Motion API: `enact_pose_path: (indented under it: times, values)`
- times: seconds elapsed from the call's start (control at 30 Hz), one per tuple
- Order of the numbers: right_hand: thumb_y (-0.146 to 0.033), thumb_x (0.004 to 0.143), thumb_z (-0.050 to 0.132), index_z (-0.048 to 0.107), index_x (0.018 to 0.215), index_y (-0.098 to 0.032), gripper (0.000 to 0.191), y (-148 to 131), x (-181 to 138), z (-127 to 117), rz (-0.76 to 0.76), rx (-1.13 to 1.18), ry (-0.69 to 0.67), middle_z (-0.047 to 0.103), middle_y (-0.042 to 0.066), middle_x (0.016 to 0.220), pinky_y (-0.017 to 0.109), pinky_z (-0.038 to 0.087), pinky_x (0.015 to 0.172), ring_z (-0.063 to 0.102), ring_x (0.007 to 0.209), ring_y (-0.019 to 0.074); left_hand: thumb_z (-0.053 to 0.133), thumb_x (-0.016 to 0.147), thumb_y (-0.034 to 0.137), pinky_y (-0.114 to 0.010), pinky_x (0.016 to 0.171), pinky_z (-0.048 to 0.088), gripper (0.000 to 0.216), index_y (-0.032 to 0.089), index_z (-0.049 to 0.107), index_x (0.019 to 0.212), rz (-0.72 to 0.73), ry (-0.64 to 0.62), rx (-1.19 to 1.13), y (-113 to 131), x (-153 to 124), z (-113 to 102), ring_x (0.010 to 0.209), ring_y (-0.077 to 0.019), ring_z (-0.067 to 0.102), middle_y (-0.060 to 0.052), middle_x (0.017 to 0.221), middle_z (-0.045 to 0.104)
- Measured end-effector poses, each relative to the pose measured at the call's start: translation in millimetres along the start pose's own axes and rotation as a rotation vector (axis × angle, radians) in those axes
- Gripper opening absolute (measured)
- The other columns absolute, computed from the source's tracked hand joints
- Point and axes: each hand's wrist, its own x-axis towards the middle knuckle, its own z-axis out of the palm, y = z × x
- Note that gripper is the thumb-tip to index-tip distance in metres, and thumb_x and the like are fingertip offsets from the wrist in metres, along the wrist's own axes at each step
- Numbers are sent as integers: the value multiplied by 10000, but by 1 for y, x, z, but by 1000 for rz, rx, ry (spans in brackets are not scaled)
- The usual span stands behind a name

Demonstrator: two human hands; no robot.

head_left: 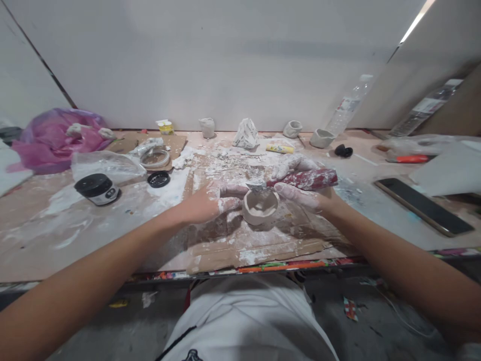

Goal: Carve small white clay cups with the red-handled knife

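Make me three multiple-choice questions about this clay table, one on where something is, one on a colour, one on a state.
1. Where is the phone?
A. right of the hands
B. on the pink bag
C. inside the cup

2. What colour is the tool handle in the right hand?
A. green
B. red
C. blue

3. How is the clay cup?
A. tipped over
B. capped
C. upright, open, steadied by the left hand

Answers: A, it lies flat at the table's right; B, red with white smears; C, its hollow faces up.
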Motion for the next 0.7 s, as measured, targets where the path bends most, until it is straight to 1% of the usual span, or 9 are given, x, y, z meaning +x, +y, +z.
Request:
enact_pose_path:
  times: [0.1,0.23,0.37,0.47,0.57,0.7]
  values:
    - [-347,727,807,604,837,-231,258,-1,0,-1,-1,-17,1,714,20,787,304,549,636,698,718,185,612,894,398,-420,1060,490,399,185,729,1211,-10,6,7,-2,0,0,1208,-278,664,-103,1310,709]
    - [-381,738,816,587,858,-228,300,4,-2,-3,19,12,-5,710,12,790,279,545,624,693,714,166,629,884,415,-412,1061,497,386,197,738,1184,-18,-5,-3,1,-1,0,1205,-280,666,-100,1303,712]
    - [-404,744,832,587,871,-222,330,8,-3,-4,51,50,2,706,7,808,251,531,623,685,721,145,611,894,399,-421,1054,507,394,169,725,1192,-16,-1,1,6,-1,1,1197,-280,671,-117,1295,714]
    - [-381,745,840,592,858,-216,319,7,-3,-3,46,81,7,694,1,797,236,517,609,676,705,131,589,898,357,-431,1067,498,375,170,724,1194,-11,2,52,7,-1,1,1203,-273,666,-115,1297,713]
    - [-371,756,843,596,869,-217,312,7,-2,-3,42,114,10,688,-4,799,234,511,603,669,704,126,570,900,316,-426,1081,486,349,192,732,1182,-8,7,100,6,0,0,1216,-257,658,-102,1315,705]
    - [-398,750,852,596,867,-222,332,9,-2,-6,59,84,28,681,-7,788,257,498,575,655,684,138,589,891,352,-433,1079,484,366,198,738,1188,-2,9,93,6,0,-1,1212,-270,657,-102,1310,708]
